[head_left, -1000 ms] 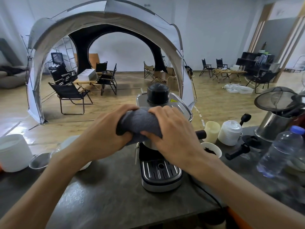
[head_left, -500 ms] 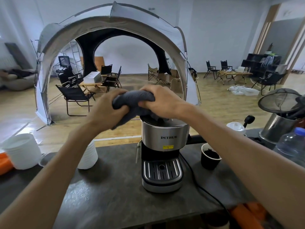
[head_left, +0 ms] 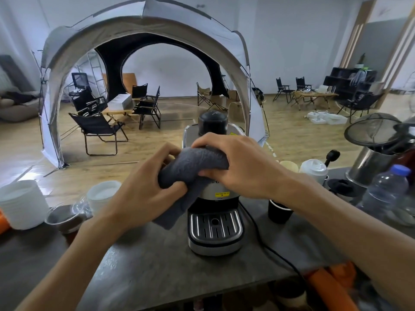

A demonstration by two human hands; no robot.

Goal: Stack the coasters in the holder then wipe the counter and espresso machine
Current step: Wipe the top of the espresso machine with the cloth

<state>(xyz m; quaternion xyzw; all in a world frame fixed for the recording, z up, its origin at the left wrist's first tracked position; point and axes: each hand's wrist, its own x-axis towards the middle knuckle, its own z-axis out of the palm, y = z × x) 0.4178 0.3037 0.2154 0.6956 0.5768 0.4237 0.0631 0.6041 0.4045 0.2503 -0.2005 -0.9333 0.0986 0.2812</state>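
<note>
Your left hand (head_left: 143, 194) and right hand (head_left: 242, 167) both have fingers curled tight around the soft, floppy grey cloth (head_left: 193, 167) bunched against the front of the espresso machine (head_left: 215, 230), so grip its thick middle, since loose ends droop.

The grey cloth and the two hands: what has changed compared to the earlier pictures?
Both hands, left and right, carried the grey cloth from the top of the espresso machine down onto its front. Nothing was let go. The machine and the black cup stayed in place.
</note>
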